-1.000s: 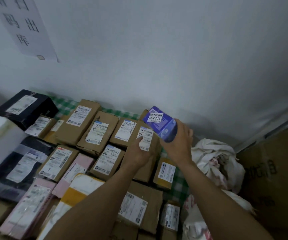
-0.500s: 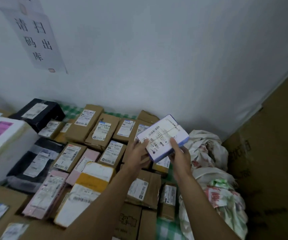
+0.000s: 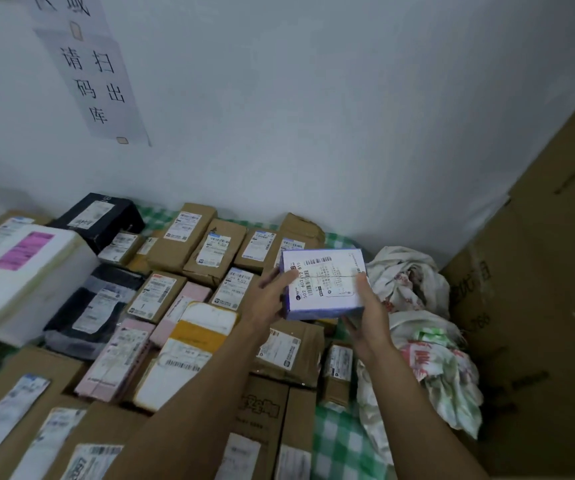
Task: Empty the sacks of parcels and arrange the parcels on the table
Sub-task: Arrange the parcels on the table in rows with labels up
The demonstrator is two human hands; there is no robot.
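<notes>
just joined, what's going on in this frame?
A person holds a purple-edged parcel above the table, label up. The left grip pinches its left edge and the right grip its right edge. The table, under a green check cloth, is already packed with labelled boxes and bags. Crumpled sacks lie at the right end. The parcel is not yet set down.
</notes>
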